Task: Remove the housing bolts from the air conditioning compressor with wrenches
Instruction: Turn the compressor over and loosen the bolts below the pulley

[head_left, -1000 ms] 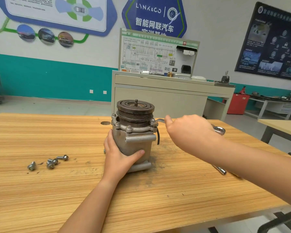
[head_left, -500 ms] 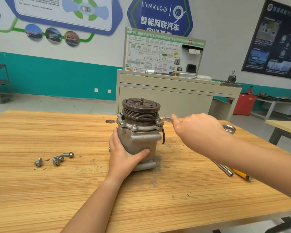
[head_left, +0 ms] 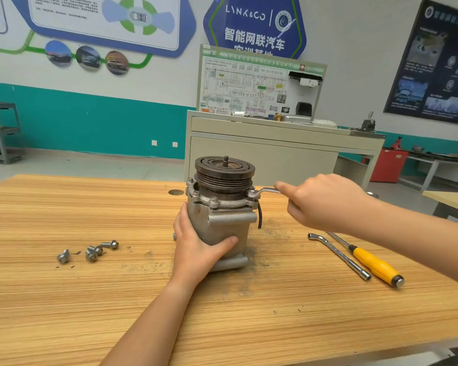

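Hardly anything has shifted in the last second, except that the yellow-handled screwdriver (head_left: 376, 265) has come out from under my right arm. Loose bolts (head_left: 91, 253) lie at the left of the wooden table (head_left: 90, 313). My left hand (head_left: 196, 249) wraps the upright compressor (head_left: 222, 220) at mid-table, thumb across its front. On the wall behind, a blue sign (head_left: 245, 14) reads "LYNK&CO". A wrench (head_left: 269, 191) sits at the right edge of the compressor's top flange, and my right hand (head_left: 323, 202) grips its handle. Beside the screwdriver lies a bent socket wrench (head_left: 339, 256).

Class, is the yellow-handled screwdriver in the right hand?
No, the yellow-handled screwdriver lies on the wooden table; the right hand grips a silver wrench.
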{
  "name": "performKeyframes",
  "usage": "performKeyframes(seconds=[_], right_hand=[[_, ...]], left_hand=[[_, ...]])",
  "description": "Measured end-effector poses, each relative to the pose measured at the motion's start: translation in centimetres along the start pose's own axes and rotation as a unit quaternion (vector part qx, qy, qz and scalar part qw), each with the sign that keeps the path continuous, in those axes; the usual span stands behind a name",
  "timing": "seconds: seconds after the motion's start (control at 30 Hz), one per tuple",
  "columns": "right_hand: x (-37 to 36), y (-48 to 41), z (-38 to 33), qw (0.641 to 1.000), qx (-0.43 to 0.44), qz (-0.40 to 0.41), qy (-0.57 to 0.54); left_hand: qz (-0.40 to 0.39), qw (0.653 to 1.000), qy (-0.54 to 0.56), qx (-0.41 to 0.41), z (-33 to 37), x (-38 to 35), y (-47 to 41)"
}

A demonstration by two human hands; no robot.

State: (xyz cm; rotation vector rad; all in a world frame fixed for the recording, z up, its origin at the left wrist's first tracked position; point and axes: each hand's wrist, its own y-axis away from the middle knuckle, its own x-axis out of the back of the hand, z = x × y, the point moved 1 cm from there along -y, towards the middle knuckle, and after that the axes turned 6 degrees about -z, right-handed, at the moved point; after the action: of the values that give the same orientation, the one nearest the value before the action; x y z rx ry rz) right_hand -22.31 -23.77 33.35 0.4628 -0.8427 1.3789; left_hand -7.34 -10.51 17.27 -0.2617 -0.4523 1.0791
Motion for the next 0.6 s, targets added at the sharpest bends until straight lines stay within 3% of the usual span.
performKeyframes(seconds=[0.17, 0.33, 0.53, 0.6], right_hand=[[-1.4, -1.9, 2.3, 0.999, 0.043, 0.026, 0.009], [-3.2, -5.4, 2.2, 0.998, 0.018, 0.063, -0.013], [-4.0, -8.9, -0.6, 0.986, 0.027, 0.124, -0.105], [-4.3, -8.3, -0.6, 0.981, -0.009, 0.135, -0.137]], left_hand=[[-0.001, 1.000, 0.000, 0.002, -0.1, 0.0, 0.0], [-0.002, 1.000, 0.000, -0.001, 0.0, 0.1, 0.0], [-0.009, 1.000, 0.001, -0.002, 0.2, 0.1, 0.1], [-0.012, 1.000, 0.001, 0.000, 0.2, 0.2, 0.1]])
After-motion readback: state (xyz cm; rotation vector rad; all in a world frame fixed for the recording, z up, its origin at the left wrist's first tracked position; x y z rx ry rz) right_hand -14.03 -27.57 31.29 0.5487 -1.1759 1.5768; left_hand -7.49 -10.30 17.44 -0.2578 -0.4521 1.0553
